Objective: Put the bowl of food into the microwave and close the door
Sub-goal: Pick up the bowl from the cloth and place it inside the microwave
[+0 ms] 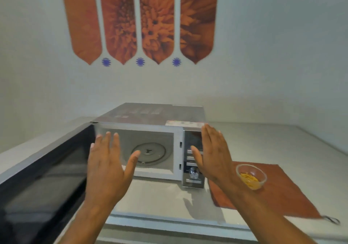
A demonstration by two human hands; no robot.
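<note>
Head view. The bowl (251, 176), clear glass with yellow food, sits on a red mat (278, 193) at lower right of the frame, to the right of the microwave (150, 123). It is round, so no long axis governs the grasp. The right hand (212, 157) is nearer, just left of the bowl; the left hand (107, 168) hangs before the cavity. Both are spread flat and empty. The door (43, 174) stands swung open at left. The turntable (148, 154) is bare. Nothing appears to block the path.
</note>
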